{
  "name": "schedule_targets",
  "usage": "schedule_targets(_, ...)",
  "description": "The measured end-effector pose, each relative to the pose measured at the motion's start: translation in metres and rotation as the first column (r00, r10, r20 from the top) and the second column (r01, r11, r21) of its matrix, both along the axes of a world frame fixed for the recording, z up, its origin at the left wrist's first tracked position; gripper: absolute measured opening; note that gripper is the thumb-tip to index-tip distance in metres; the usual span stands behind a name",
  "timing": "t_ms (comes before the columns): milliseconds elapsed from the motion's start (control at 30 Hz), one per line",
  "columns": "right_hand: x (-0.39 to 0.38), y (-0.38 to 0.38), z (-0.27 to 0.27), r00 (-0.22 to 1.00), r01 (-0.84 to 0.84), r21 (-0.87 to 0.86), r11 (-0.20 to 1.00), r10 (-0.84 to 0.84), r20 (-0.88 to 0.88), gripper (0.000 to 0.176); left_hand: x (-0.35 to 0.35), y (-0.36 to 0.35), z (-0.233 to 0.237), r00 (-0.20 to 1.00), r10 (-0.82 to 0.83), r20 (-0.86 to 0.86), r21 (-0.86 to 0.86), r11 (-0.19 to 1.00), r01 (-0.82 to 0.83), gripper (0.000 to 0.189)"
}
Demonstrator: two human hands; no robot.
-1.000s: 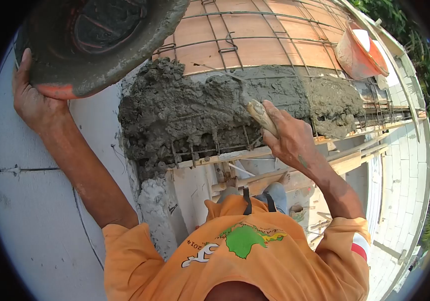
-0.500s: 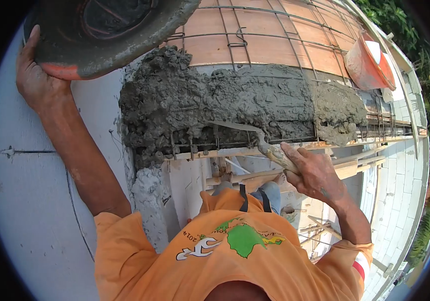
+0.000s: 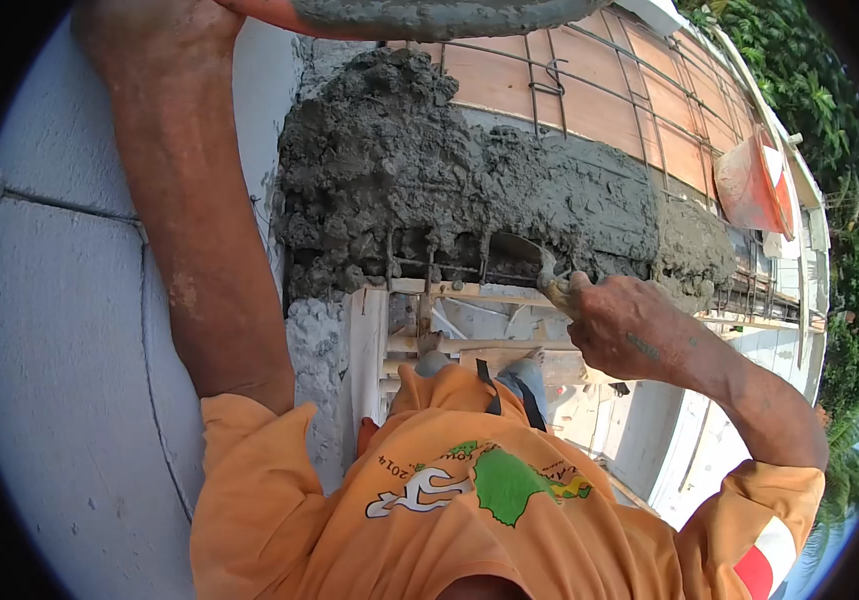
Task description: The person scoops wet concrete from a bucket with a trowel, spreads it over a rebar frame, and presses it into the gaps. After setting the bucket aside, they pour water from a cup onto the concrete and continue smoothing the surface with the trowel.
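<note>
At the top left, my left hand (image 3: pixel 164 30) is raised and closed on the rim of a mortar-smeared pan (image 3: pixel 429 18), which is mostly cut off by the frame's top edge. My right hand (image 3: pixel 614 318) is wrapped round the handle of a trowel (image 3: pixel 521 250). The trowel's blade lies against the lower edge of the wet grey concrete (image 3: pixel 399 170), partly hidden by it. Bars of reinforcing steel stick out along that edge, just left of the blade.
A red bucket (image 3: pixel 749 188) stands tilted at the right beyond the concrete. Steel rods (image 3: pixel 599 70) cross reddish boards (image 3: pixel 499 80). A pale block wall (image 3: pixel 59 330) runs along the left. Timber framing (image 3: pixel 469 344) lies below the concrete edge.
The pan has moved up and right, partly out of view, with my left hand. My right hand has turned, and the trowel blade has shifted right along the concrete's lower edge.
</note>
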State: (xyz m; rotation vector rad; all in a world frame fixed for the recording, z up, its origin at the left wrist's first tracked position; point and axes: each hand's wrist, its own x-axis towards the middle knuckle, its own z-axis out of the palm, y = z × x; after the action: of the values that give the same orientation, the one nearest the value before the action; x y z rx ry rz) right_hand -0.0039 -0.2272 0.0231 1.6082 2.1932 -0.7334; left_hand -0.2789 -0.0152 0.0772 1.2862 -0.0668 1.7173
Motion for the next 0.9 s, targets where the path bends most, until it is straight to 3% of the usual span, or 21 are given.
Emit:
schedule_targets(100, -0.001, -0.002, -0.014, 0.999, -0.036, -0.003, 0.999, 0.036, 0.035, 0.031, 0.014, -0.006, 0.006, 0.995, 0.059, 0.076, 0.030, 0.998, -0.061, 0.025)
schedule_targets(200, 0.005, -0.010, 0.007, 0.997, -0.029, 0.055, 0.998, 0.025, 0.069, 0.027, 0.019, -0.010, 0.010, 0.973, 0.120, 0.196, 0.036, 0.991, -0.129, 0.026)
schedule_targets(267, -0.007, -0.011, 0.029, 0.992, -0.031, 0.026, 0.999, 0.027, 0.125, 0.022, 0.005, -0.015, 0.014, 0.992, -0.004, 0.125, -0.104, 0.994, 0.017, 0.028)
schedule_targets(300, -0.006, -0.007, 0.024, 0.992, -0.032, 0.023, 0.999, 0.029, 0.120, 0.022, 0.003, -0.014, 0.013, 0.993, -0.002, 0.120, -0.107, 0.994, 0.015, 0.028)
schedule_targets(367, 0.011, -0.003, 0.000, 0.994, 0.056, -0.064, 0.996, -0.062, -0.091, 0.022, 0.013, -0.009, 0.010, 0.992, 0.055, 0.111, -0.006, 0.998, -0.055, 0.029)
schedule_targets(400, 0.009, 0.002, -0.029, 0.993, 0.094, -0.074, 0.993, -0.099, -0.062, 0.022, 0.008, -0.002, 0.010, 0.980, -0.184, 0.076, 0.055, 0.982, 0.180, 0.030)
schedule_targets(433, 0.004, 0.009, -0.050, 0.991, 0.128, -0.079, 0.989, -0.131, -0.034, 0.023, 0.011, -0.005, 0.011, 0.980, -0.191, 0.060, 0.168, 0.970, 0.179, 0.040)
schedule_targets(500, 0.008, 0.015, -0.043, 0.986, 0.142, -0.099, 0.985, -0.150, -0.076, 0.024, 0.001, 0.002, 0.024, 0.975, 0.204, -0.092, -0.151, 0.965, -0.216, 0.079)
schedule_targets(533, 0.012, 0.011, -0.037, 0.978, 0.142, -0.147, 0.979, -0.162, -0.130, 0.025, 0.001, 0.003, 0.022, 0.969, 0.239, -0.067, -0.186, 0.951, -0.247, 0.075)
schedule_targets(567, 0.015, 0.010, -0.019, 0.981, 0.194, -0.168, 0.967, -0.190, 0.040, 0.026, 0.004, 0.003, 0.020, 0.968, 0.249, -0.035, -0.194, 0.948, -0.251, 0.071)
schedule_targets(600, 0.018, 0.002, 0.013, 0.971, 0.238, -0.158, 0.958, -0.237, 0.022, 0.032, 0.004, 0.007, 0.021, 0.965, 0.259, -0.023, -0.213, 0.942, -0.258, 0.067)
schedule_targets(667, 0.044, -0.028, 0.056, 0.972, 0.234, 0.122, 0.965, -0.231, -0.034, 0.031, 0.009, 0.007, 0.017, 0.961, 0.277, -0.008, -0.246, 0.931, -0.270, 0.059)
schedule_targets(700, 0.060, -0.039, 0.075, 0.975, 0.223, 0.212, 0.952, -0.218, -0.048, 0.038, 0.012, 0.007, 0.015, 0.958, 0.287, 0.000, -0.264, 0.924, -0.277, 0.055)
schedule_targets(733, 0.047, -0.025, 0.108, 0.903, 0.425, -0.022, 0.905, -0.423, 0.079, 0.039, 0.013, 0.008, 0.013, 0.955, 0.296, 0.004, -0.285, 0.916, -0.282, 0.052)
schedule_targets(767, 0.064, -0.033, 0.110, 0.898, 0.438, 0.026, 0.898, -0.439, 0.033, 0.040, 0.015, 0.008, 0.014, 0.952, 0.305, 0.015, -0.297, 0.910, -0.287, 0.048)
schedule_targets(833, 0.076, -0.041, 0.114, 0.826, 0.556, -0.001, 0.831, -0.553, 0.106, 0.044, 0.015, 0.007, 0.014, 0.942, 0.334, 0.020, -0.323, 0.894, -0.310, 0.041)
schedule_targets(900, 0.114, -0.061, 0.082, 0.877, 0.458, 0.060, 0.887, -0.462, 0.133, 0.049, 0.015, 0.009, 0.017, 0.931, 0.365, 0.020, -0.353, 0.873, -0.335, 0.035)
